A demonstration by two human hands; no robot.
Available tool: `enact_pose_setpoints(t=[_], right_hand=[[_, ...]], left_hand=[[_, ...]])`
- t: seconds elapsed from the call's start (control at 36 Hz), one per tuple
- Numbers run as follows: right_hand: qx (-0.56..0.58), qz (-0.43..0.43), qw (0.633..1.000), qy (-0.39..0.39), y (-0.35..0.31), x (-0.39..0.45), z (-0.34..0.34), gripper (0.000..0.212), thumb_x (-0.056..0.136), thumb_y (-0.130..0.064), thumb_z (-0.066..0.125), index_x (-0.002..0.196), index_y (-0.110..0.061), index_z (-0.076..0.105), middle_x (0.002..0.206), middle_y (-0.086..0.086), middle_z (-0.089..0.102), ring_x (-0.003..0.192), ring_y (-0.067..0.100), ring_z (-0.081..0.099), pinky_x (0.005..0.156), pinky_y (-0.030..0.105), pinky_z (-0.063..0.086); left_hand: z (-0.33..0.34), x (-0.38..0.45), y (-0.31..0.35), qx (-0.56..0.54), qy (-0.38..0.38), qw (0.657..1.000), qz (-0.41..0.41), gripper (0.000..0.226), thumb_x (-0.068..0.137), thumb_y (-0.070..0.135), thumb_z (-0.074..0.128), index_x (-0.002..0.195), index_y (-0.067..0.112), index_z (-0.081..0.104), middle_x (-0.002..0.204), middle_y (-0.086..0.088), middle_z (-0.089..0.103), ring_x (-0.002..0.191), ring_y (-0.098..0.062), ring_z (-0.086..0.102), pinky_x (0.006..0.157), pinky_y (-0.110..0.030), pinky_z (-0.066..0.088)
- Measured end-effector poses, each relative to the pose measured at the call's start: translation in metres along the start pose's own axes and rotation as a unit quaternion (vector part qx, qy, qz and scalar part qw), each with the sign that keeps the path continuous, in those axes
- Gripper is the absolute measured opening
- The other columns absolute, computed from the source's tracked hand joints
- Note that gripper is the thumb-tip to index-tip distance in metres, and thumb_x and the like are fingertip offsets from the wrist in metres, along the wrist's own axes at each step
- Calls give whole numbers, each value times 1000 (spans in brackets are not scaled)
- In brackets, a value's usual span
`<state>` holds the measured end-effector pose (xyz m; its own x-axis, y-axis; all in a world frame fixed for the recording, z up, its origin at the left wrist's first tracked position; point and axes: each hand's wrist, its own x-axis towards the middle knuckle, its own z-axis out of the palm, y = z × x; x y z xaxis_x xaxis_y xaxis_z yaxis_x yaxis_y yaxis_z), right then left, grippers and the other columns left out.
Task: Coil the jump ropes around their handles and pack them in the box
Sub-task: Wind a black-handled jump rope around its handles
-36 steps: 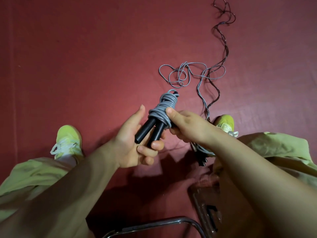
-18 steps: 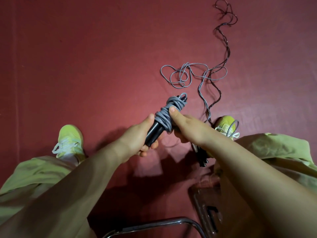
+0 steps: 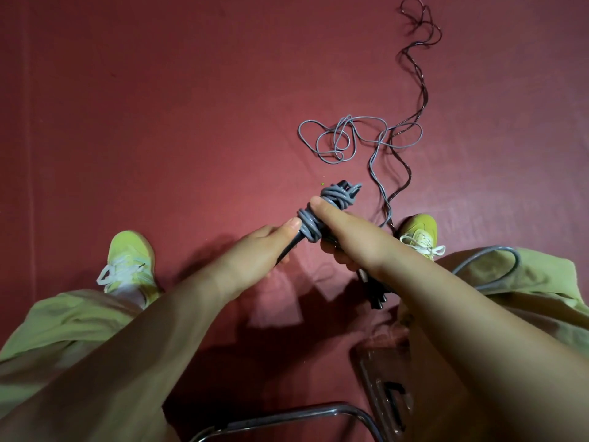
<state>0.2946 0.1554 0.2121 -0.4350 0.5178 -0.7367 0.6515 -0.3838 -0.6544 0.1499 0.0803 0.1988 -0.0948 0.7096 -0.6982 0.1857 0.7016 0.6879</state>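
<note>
Both hands meet at the frame's centre on the grey jump rope [image 3: 322, 215], its cord coiled thickly around the paired black handles [image 3: 288, 248]. Little of those handles shows: a short stretch below the coil and a black tip poking out at the top. The left hand [image 3: 255, 253] grips the lower handle ends, thumb laid along them toward the coil; its fingers are hidden underneath. The right hand [image 3: 344, 237] clasps the coil from the 3 o'clock side, thumb pressed on top of the wraps, its other fingers mostly out of sight behind the bundle. Compared with a second ago, the left hand has closed from an open cradle into a full grip, the bundle has tilted toward 1 o'clock, and a grey loop [image 3: 490, 266] now lies over the right knee. Loose grey cord [image 3: 344, 138] and a dark rope [image 3: 414, 74] trail on the red floor [image 3: 159, 122] at 1 o'clock. A clear box [image 3: 382, 387] sits at 5 o'clock, partly covered by the right forearm and hard to make out.
</note>
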Motion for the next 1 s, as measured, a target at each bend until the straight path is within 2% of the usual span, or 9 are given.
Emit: enact_pose_setpoints(t=[0.11, 0.17, 0.28, 0.39, 0.44, 0.5, 0.58, 0.75, 1.0], right_hand=[[36, -31, 999, 4, -5, -3, -3, 37, 91, -55, 39, 81, -19, 43, 65, 1, 25, 48, 11, 17, 39, 23, 15], [64, -57, 996, -4, -6, -5, -4, 36, 83, -54, 42, 71, -20, 41, 60, 0, 28, 47, 10, 19, 42, 25, 15], [131, -116, 983, -61, -2, -6, -4, 34, 66, -54, 45, 69, -20, 42, 51, -5, 38, 46, 9, 27, 43, 23, 18], [160, -170, 962, -141, -1, -8, -4, 33, 66, -53, 42, 64, -22, 53, 48, -4, 46, 45, 11, 34, 48, 30, 19], [165, -163, 961, -150, -1, -9, -3, 33, 64, -54, 44, 63, -21, 49, 49, -4, 40, 48, 14, 33, 49, 31, 20], [144, -151, 968, -138, -2, -9, -2, 39, 63, -56, 45, 67, -17, 43, 50, -4, 37, 50, 13, 30, 48, 26, 22], [105, -149, 976, -116, -4, -9, -3, 42, 72, -57, 47, 71, -15, 44, 53, 1, 36, 48, 9, 29, 47, 25, 20], [75, -156, 982, -73, -7, -13, -9, 40, 90, -49, 41, 75, -13, 51, 73, 11, 40, 49, 11, 30, 43, 22, 20], [-48, -49, 998, -7, -4, -3, -7, 53, 98, -55, 32, 69, -15, 51, 51, -6, 37, 40, 10, 27, 38, 19, 23]], left_hand=[[-4, -6, 5, -124, -91, 988, -23, 40, 72, 57, 68, 85, 21, 57, 77, -5, 52, 71, -19, 47, 77, -37, 40], [-6, -9, 4, -199, -155, 966, -51, 38, 70, 49, 71, 87, 17, 61, 73, -4, 58, 65, -17, 54, 78, -38, 46], [-6, -12, 0, -352, -331, 873, -63, 66, 64, 68, 67, 89, 8, 74, 77, -10, 70, 67, -21, 68, 78, -43, 55], [-4, -11, -7, -473, -440, 762, -38, 84, 81, 70, 50, 117, -4, 59, 101, -18, 68, 89, -29, 67, 89, -48, 49], [-2, -13, -9, -479, -458, 748, -47, 81, 84, 70, 45, 113, -4, 60, 91, -14, 69, 80, -26, 67, 80, -42, 53], [-1, -14, -6, -451, -441, 772, -72, 74, 81, 72, 41, 91, 4, 68, 65, -5, 64, 57, -18, 63, 59, -30, 54], [-3, -17, 5, -398, -336, 846, -117, 69, 74, 73, 31, 63, 12, 63, 42, 1, 47, 33, -13, 46, 41, -18, 38], [-6, -12, 13, -369, -260, 880, -143, 63, 69, 73, 35, 62, 14, 59, 43, 2, 43, 32, -13, 40, 40, -19, 32], [-3, -6, 9, -272, -168, 939, -128, 67, 87, 72, 24, 72, 15, 55, 52, 1, 51, 41, -13, 47, 49, -23, 31]])
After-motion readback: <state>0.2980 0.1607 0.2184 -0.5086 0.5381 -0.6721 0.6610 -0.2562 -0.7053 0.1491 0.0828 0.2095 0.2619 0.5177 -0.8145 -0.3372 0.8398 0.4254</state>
